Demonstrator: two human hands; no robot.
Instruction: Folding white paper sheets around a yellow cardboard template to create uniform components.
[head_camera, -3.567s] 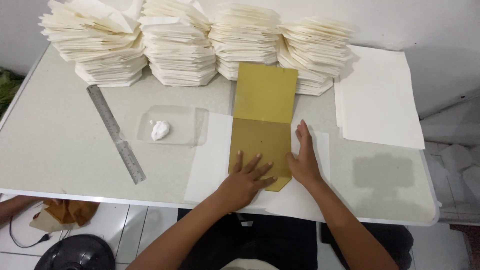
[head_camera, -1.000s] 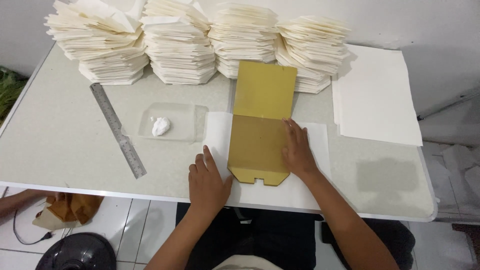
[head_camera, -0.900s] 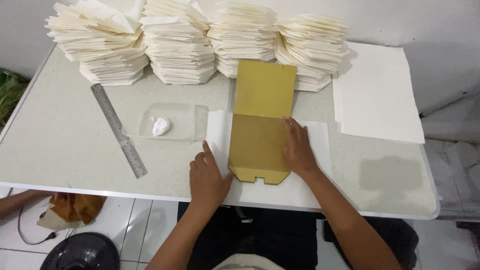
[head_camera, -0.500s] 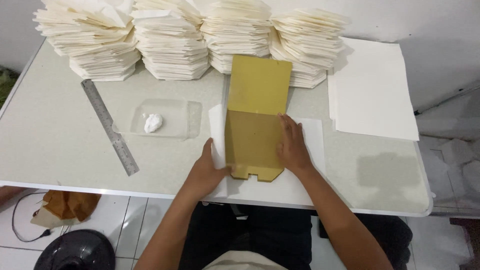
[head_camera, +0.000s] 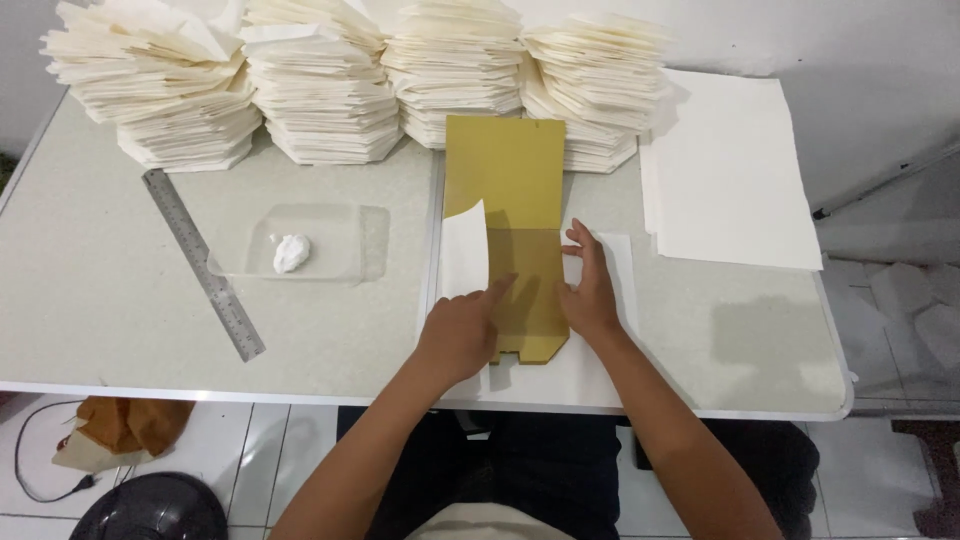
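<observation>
Pressing flat rather than clasping, the left hand (head_camera: 458, 335) lies palm down with fingers extended on the folded-over left flap of a white paper sheet (head_camera: 598, 365), its forefinger reaching onto the mustard-yellow cardboard template (head_camera: 505, 190); nothing is enclosed in its fingers; the flap's upper corner stands lifted and curled over the template's left edge. Right hand (head_camera: 590, 295): open, fingers spread, resting flat on the paper at the template's right edge, thumb touching the card; it grips nothing.

Template: long rectangular card with a notched lower end, lying on the paper sheet; its upper half extends beyond the sheet towards the back, its top edge touching the stacks.

Paper sheet: spread beneath the template, near edge reaching the front edge of the grey table (head_camera: 100, 300).

Behind the template: four tall stacks of folded cream paper (head_camera: 320, 85), ranged side by side along the table's far edge.

Right of the template: a flat pile of white sheets (head_camera: 735, 175), apart from the right hand.

Left of the template: a clear plastic tray (head_camera: 340, 245) holding a white dab of paste (head_camera: 291, 252); beyond it, a steel ruler (head_camera: 202, 262) lying diagonally.

Below the table's front edge, left of the template: a black round object (head_camera: 150, 508), a brown bag (head_camera: 125, 425) and a cable (head_camera: 30, 465) on the tiled floor.
</observation>
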